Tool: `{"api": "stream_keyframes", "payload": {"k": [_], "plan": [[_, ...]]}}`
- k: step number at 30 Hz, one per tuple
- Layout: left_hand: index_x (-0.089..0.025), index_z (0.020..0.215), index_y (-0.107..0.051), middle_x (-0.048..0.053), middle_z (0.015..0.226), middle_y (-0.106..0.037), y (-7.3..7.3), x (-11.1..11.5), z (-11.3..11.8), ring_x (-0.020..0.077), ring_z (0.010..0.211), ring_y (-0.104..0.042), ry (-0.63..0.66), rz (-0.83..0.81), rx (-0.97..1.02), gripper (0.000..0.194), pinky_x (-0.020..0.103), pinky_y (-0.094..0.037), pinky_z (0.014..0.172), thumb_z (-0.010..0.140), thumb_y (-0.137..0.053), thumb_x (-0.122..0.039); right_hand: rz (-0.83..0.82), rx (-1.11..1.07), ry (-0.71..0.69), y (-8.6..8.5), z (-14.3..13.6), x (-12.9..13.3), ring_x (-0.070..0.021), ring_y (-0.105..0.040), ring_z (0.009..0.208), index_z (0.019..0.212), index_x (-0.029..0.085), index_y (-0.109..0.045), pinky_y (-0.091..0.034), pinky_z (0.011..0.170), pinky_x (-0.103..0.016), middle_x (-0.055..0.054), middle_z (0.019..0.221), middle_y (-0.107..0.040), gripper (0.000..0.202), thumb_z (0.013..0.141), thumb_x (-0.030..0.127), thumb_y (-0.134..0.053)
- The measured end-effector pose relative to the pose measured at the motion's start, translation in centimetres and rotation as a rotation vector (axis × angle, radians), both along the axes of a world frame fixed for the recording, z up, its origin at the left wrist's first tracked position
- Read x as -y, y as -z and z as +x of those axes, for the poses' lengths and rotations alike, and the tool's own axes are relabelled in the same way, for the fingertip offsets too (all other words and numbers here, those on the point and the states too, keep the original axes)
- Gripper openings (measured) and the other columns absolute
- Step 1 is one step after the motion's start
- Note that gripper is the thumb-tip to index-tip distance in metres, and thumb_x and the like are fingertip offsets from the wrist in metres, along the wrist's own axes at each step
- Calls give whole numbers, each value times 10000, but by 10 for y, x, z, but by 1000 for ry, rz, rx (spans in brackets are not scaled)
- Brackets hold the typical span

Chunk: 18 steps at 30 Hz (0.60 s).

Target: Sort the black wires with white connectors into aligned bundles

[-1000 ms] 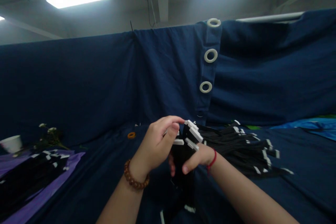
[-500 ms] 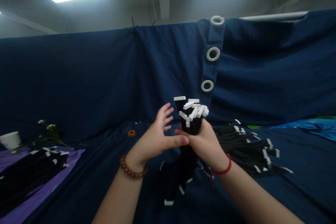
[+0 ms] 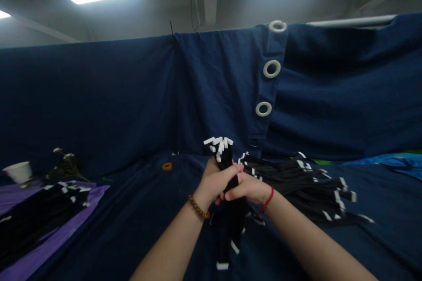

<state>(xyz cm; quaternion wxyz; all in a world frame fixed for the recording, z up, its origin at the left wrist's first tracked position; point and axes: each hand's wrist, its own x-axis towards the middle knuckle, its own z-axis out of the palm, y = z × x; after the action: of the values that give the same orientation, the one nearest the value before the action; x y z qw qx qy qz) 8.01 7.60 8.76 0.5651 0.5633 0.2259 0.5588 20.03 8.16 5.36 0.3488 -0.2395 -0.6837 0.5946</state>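
Note:
Both of my hands are closed around one upright bundle of black strips with white ends point(image 3: 224, 158) in the middle of the view. Its white tips fan out above my fingers, and the lower part hangs toward the cloth, with more white ends at the bottom. My left hand point(image 3: 212, 182) wraps the bundle from the left, thumb across its front. My right hand point(image 3: 249, 186) grips from the right, slightly lower, its thumb pressed to the strips. The hands touch, and some fingers are hidden behind the bundle.
A pile of similar black strips point(image 3: 296, 182) lies at the right. More strips point(image 3: 39, 213) rest on a purple cloth point(image 3: 94, 195) at the left, near a white cup point(image 3: 20, 172) and white flowers point(image 3: 68, 156). An orange ring point(image 3: 167, 166) lies near the blue curtain point(image 3: 132, 96).
My left hand, its fingers spread beside the bundle before, has closed around it. The bundle has shifted left and slightly down, and my right hand has moved left and lower along it.

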Motion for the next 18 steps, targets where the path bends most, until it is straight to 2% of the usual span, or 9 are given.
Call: {"api": "stream_keyframes", "payload": {"k": [3, 6, 9, 11, 15, 18], "plan": [[-137, 696, -545, 13, 565, -586, -8, 2, 1, 190, 601, -634, -64, 0, 29, 175, 248, -495, 527, 665, -666, -258, 0, -13, 10, -7, -8, 6, -139, -600, 630, 716, 93, -545, -473, 678, -295, -24, 678, -600, 248, 574, 218, -704], [-179, 804, -486, -53, 536, -536, -21, 10, -4, 141, 568, -614, -149, 20, 97, 195, 235, -489, 567, 709, -629, -273, 14, 22, -20, -17, -14, 13, -132, -589, 590, 752, 94, -546, -468, 596, -265, -17, 667, -598, 226, 593, 179, -683], [-186, 811, -464, -57, 531, -530, -33, 22, -9, 98, 499, -561, -191, 68, 157, 185, 193, -444, 521, 718, -614, -242, 55, 70, -37, -22, -19, 20, -113, -559, 565, 660, 73, -571, -442, 551, -215, -28, 618, -600, 107, 565, 79, -620], [-185, 783, -443, -65, 532, -502, -39, 29, -11, 69, 446, -498, -163, 75, 250, 178, 173, -405, 466, 711, -604, -207, 76, 72, -9, -23, -23, 25, -84, -511, 492, 585, 76, -551, -395, 477, -179, -9, 537, -567, 38, 564, 51, -567], [-172, 708, -380, -92, 516, -359, -45, 35, -11, 5, 363, -300, -91, -17, 482, 200, 119, -270, 367, 699, -580, -162, 46, 39, 59, -24, -33, 34, -46, -377, 338, 629, 124, -462, -306, 344, -157, 61, 412, -447, 119, 679, 163, -563], [-166, 656, -335, -94, 489, -254, -47, 36, -13, 6, 349, -209, -51, -22, 479, 231, 122, -213, 340, 722, -557, -161, 16, 68, 26, -27, -34, 38, -46, -379, 329, 704, 126, -465, -306, 322, -151, 74, 422, -450, 247, 650, 252, -670]]}}
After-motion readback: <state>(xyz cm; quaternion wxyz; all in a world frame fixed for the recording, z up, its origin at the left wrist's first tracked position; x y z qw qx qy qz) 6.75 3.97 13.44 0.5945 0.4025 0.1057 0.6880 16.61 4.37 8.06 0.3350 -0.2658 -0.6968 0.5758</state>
